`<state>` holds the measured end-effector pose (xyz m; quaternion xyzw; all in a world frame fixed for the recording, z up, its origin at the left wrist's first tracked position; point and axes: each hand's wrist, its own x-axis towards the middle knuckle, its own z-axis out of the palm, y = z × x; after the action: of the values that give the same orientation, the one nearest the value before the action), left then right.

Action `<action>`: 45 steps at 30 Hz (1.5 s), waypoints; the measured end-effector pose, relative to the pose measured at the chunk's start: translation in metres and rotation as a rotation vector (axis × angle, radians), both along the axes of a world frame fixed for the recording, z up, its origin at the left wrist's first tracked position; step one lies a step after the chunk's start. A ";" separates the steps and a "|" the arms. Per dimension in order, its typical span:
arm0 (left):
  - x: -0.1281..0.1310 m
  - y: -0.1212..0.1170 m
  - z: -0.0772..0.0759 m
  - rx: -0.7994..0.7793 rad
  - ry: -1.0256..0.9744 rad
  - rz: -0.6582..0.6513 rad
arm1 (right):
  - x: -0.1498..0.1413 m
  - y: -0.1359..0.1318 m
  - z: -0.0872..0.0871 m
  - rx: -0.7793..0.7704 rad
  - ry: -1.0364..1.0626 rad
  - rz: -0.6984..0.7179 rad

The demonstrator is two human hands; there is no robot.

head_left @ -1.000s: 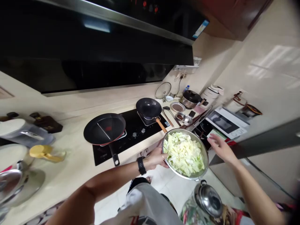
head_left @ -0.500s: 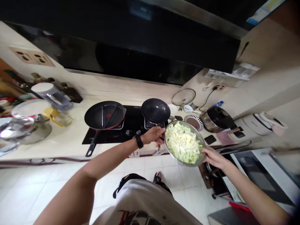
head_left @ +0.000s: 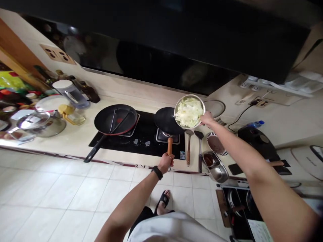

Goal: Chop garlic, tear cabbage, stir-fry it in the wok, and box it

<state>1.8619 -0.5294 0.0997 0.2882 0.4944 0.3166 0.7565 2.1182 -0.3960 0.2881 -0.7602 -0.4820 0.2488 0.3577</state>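
My left hand (head_left: 166, 161) is wrapped round the wooden handle (head_left: 170, 145) of a black wok (head_left: 164, 118) on the right burner. My right hand (head_left: 207, 118) grips the right rim of a metal bowl (head_left: 176, 118). Chopped pale green cabbage (head_left: 189, 111) fills the bowl, which is tilted and held above the wok's right side. Part of the wok's inside is hidden behind the bowl.
A black frying pan (head_left: 103, 117) stands on the left burner of the black cooktop (head_left: 145, 129). Right of it lie a wooden-handled ladle (head_left: 188, 148) and a black spatula (head_left: 200, 149). A steel divided container (head_left: 219, 172) sits at the counter's edge, near a striped-rim bowl (head_left: 210, 137).
The bowl of cabbage has moved up and over the wok, tilting, now in my right hand alone. My left hand has left the bowl and taken hold of the wok's handle.
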 end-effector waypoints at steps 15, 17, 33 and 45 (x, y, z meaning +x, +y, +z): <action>-0.015 0.008 0.044 -0.070 0.032 -0.162 | -0.085 0.017 -0.048 -0.145 -1.068 0.145; -0.017 0.005 0.037 -0.049 0.032 -0.141 | -0.080 0.013 -0.047 -0.138 -1.085 0.130; -0.023 -0.010 -0.036 0.018 -0.036 -0.090 | -0.057 -0.012 -0.019 0.071 -1.125 0.011; -0.050 0.055 0.018 1.165 0.909 -0.052 | -0.058 -0.026 -0.024 0.074 -1.091 0.013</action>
<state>1.8116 -0.4740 0.1180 0.7575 0.5036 0.3591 0.2087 2.0598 -0.4222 0.2640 -0.7630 -0.6105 -0.1965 0.0807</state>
